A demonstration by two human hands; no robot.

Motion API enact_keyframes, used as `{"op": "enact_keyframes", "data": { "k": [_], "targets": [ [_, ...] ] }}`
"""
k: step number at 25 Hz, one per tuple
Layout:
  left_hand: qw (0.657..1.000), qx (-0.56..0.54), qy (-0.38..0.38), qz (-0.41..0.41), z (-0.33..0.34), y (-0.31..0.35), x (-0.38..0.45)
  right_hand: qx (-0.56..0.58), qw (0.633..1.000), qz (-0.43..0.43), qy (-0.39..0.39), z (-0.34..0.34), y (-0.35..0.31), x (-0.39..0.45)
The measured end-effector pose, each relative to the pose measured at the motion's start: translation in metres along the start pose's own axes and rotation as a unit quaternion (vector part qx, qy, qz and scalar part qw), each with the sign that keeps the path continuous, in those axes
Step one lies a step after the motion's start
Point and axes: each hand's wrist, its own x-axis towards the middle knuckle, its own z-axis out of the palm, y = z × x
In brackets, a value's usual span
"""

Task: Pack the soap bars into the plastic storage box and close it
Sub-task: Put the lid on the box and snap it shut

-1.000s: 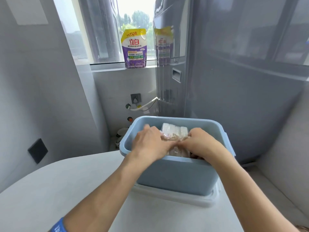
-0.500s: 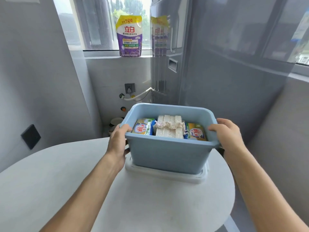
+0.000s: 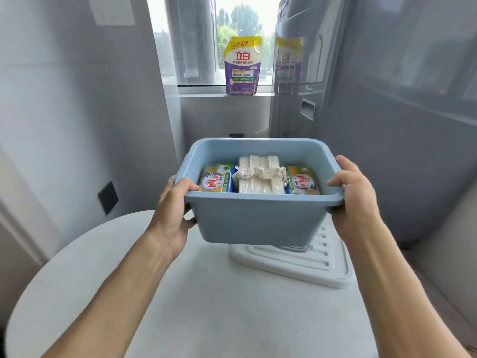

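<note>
Pale blue plastic storage box (image 3: 260, 218), open-topped, rounded corners, rolled rim; held up off the round white table (image 3: 103, 280), tilted slightly toward the camera. Inside, three items side by side: a yellow-green wrapped soap bar (image 3: 216, 181) at left, a clear-wrapped bundle of pale cream soap bars (image 3: 260, 177) in the middle with a bunched mesh tie across it, and another yellow-green wrapped bar (image 3: 304, 182) at right. They sit low; the far inner wall stands bare above them.

Left hand (image 3: 172, 215) closed around the box's left rim, thumb over the top edge, fingers under the lip. Right hand (image 3: 353, 202) clasps the right rim the same way, thumb on top.

White lid (image 3: 291, 262) lies flat on the table below and right of the box, ribbed face up, its right corner near the table edge, possibly overhanging; hard to tell.

Table bare on the near and left sides. Grey appliance (image 3: 387, 125) close on the right. Detergent pouch (image 3: 242, 65) on the far windowsill.
</note>
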Motion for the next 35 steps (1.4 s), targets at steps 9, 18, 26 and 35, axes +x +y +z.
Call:
{"op": "enact_keyframes", "data": {
  "k": [9,18,26,35],
  "targets": [
    [0.929,0.313,0.198,0.007,-0.080,-0.018,0.013,-0.116,0.989,0.028,-0.088,0.059,0.073,0.007],
    [0.683,0.622,-0.050,0.381,0.019,-0.041,-0.002,-0.726,0.634,-0.015,-0.267,-0.040,0.104,0.008],
    [0.703,0.574,-0.004,0.419,0.020,-0.051,-0.001,-0.817,0.562,-0.052,-0.121,-0.075,0.090,0.005],
    [0.894,0.312,-0.095,0.308,0.009,-0.016,-0.008,-0.553,0.816,-0.160,-0.050,-0.051,0.008,-0.010]
  ]
}}
